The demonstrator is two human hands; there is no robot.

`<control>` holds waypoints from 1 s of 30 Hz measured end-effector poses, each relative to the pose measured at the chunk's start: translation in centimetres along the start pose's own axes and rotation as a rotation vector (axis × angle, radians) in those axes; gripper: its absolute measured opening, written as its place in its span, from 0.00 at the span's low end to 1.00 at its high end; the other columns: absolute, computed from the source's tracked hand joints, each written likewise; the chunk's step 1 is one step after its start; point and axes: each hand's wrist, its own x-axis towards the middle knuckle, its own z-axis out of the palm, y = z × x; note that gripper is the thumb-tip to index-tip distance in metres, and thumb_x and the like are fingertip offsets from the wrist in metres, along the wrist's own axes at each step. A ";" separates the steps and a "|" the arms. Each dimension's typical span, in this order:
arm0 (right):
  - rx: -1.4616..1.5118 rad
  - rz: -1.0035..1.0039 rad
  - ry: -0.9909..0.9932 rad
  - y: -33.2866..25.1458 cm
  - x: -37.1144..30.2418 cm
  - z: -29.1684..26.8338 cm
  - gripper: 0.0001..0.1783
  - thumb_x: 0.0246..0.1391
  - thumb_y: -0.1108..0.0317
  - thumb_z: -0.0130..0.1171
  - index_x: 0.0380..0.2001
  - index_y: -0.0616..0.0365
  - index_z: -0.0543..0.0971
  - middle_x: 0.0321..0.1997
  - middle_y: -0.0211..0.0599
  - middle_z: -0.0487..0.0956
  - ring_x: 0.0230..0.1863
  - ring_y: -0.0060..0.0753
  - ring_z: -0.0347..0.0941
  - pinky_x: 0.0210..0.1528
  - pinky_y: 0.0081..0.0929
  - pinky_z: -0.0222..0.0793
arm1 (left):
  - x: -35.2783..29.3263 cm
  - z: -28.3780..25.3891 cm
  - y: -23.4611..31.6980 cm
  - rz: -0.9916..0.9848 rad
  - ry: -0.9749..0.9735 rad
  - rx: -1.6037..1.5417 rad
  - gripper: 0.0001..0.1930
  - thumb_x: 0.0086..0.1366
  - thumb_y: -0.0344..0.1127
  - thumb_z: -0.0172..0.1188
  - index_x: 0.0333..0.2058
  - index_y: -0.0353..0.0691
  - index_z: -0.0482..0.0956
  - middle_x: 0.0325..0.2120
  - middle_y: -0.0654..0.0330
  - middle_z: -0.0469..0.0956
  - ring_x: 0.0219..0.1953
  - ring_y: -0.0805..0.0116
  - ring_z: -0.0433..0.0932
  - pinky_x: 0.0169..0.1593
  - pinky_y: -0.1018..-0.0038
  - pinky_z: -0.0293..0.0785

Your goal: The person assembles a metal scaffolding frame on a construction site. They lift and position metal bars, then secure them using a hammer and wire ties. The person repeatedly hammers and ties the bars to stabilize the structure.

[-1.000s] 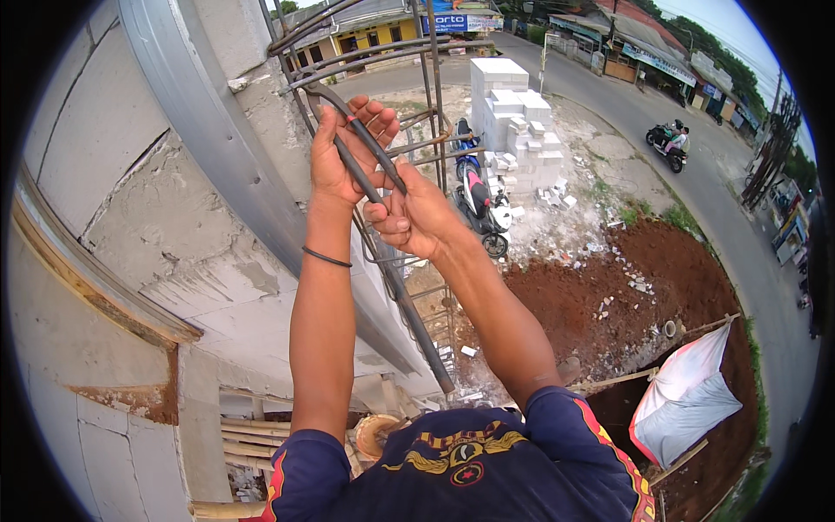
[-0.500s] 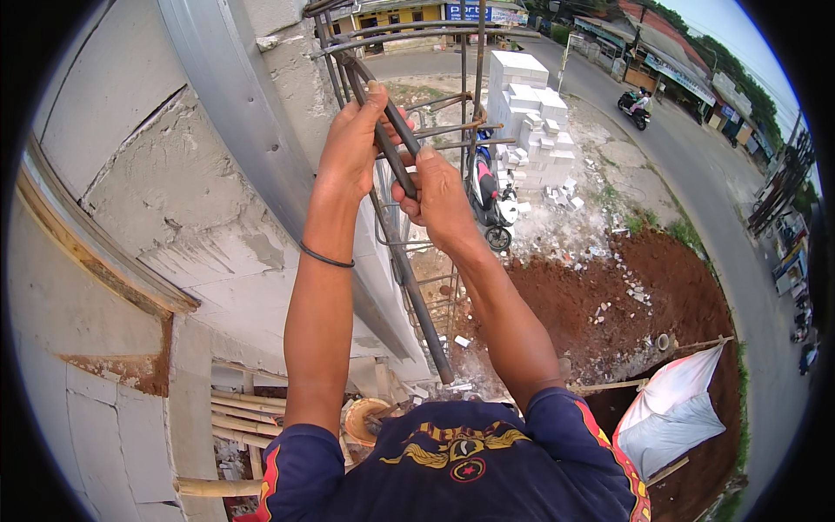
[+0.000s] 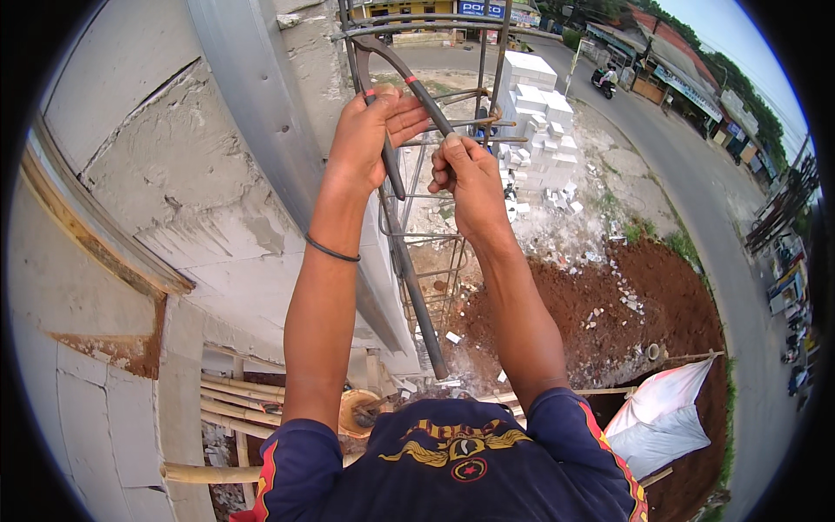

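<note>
A pair of long-handled pincers (image 3: 421,93), dark with red bands on its handles, has its head up among steel bars beside the wall. Its two handles stand apart. My left hand (image 3: 361,135) holds the left handle under the thumb, with the other fingers stretched out behind it. Around the right handle's end my right hand (image 3: 470,174) is closed, thumb on top. The rebar cage (image 3: 503,65) rises in front of both hands, with ring-shaped ties crossing it. What the pincers' jaws bite on is too small to tell. Below my hands a thick dark bar (image 3: 417,304) slants downward.
To the left is a pale block wall (image 3: 217,165) with a grey metal channel (image 3: 261,104). Bamboo poles (image 3: 239,404) and a round container (image 3: 357,413) lie below. White blocks (image 3: 535,104) are stacked by the road (image 3: 678,183), where a motorbike (image 3: 604,83) passes. Red soil (image 3: 557,304) lies beneath.
The pincers' handles have spread apart. My right hand has moved right and away from my left, whose fingers have straightened. The motorbike has moved farther along the road.
</note>
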 end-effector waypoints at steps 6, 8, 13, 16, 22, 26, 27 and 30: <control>-0.061 -0.070 -0.028 0.9 0.3 -1.1 0.18 0.67 0.55 0.48 0.26 0.56 0.72 0.26 0.27 0.72 0.25 0.18 0.66 0.28 0.20 0.66 | -0.4 -0.1 0.2 -0.006 -0.036 -0.083 0.07 0.70 0.29 0.45 0.44 0.34 0.63 0.45 0.37 0.74 0.47 0.46 0.79 0.52 0.58 0.79; -0.226 -0.135 0.039 -0.2 1.2 -1.7 0.19 0.66 0.57 0.49 0.25 0.58 0.73 0.22 0.27 0.72 0.22 0.17 0.65 0.24 0.20 0.63 | -0.2 0.4 -0.1 -0.065 -0.007 -0.047 0.07 0.70 0.28 0.45 0.44 0.34 0.63 0.44 0.37 0.74 0.47 0.47 0.79 0.51 0.59 0.80; -0.583 -0.281 0.152 -2.7 0.9 -3.9 0.18 0.62 0.59 0.54 0.25 0.63 0.75 0.15 0.30 0.72 0.18 0.16 0.64 0.21 0.25 0.59 | -0.7 0.6 -0.5 -0.193 -0.033 -0.017 0.07 0.70 0.31 0.46 0.43 0.35 0.63 0.41 0.41 0.77 0.39 0.52 0.83 0.43 0.62 0.82; -0.605 -0.341 0.029 -2.0 -0.4 -4.0 0.19 0.62 0.59 0.54 0.24 0.65 0.74 0.14 0.37 0.71 0.17 0.23 0.65 0.21 0.29 0.59 | -1.5 0.0 0.0 -0.191 0.015 0.128 0.06 0.71 0.33 0.46 0.42 0.38 0.65 0.41 0.41 0.78 0.36 0.54 0.83 0.40 0.61 0.84; -0.527 -0.248 0.126 -0.2 0.7 -2.7 0.19 0.62 0.61 0.53 0.22 0.66 0.72 0.14 0.43 0.68 0.17 0.32 0.65 0.22 0.35 0.59 | -1.1 0.0 0.6 -0.176 0.024 0.195 0.08 0.70 0.32 0.46 0.45 0.39 0.61 0.39 0.43 0.79 0.31 0.56 0.84 0.34 0.66 0.83; -0.614 -0.415 0.065 -1.1 0.6 -3.7 0.17 0.59 0.64 0.54 0.21 0.66 0.71 0.14 0.48 0.67 0.16 0.39 0.65 0.22 0.36 0.58 | -1.6 0.1 0.0 -0.207 0.067 0.167 0.07 0.69 0.31 0.46 0.44 0.40 0.62 0.37 0.44 0.80 0.24 0.62 0.82 0.29 0.68 0.82; -0.627 -0.441 0.057 -1.3 0.4 -3.9 0.18 0.59 0.64 0.54 0.21 0.66 0.71 0.14 0.48 0.67 0.15 0.39 0.64 0.21 0.36 0.58 | -1.9 0.0 -0.2 -0.169 0.042 0.165 0.06 0.69 0.31 0.46 0.43 0.41 0.62 0.36 0.45 0.80 0.22 0.65 0.79 0.26 0.70 0.79; -0.634 -0.386 0.077 -1.5 -0.1 -3.9 0.19 0.59 0.64 0.54 0.18 0.67 0.70 0.12 0.48 0.65 0.14 0.38 0.61 0.20 0.37 0.56 | -2.4 -0.2 -0.8 -0.213 0.052 0.139 0.03 0.69 0.32 0.46 0.39 0.44 0.63 0.28 0.55 0.77 0.12 0.80 0.64 0.14 0.79 0.63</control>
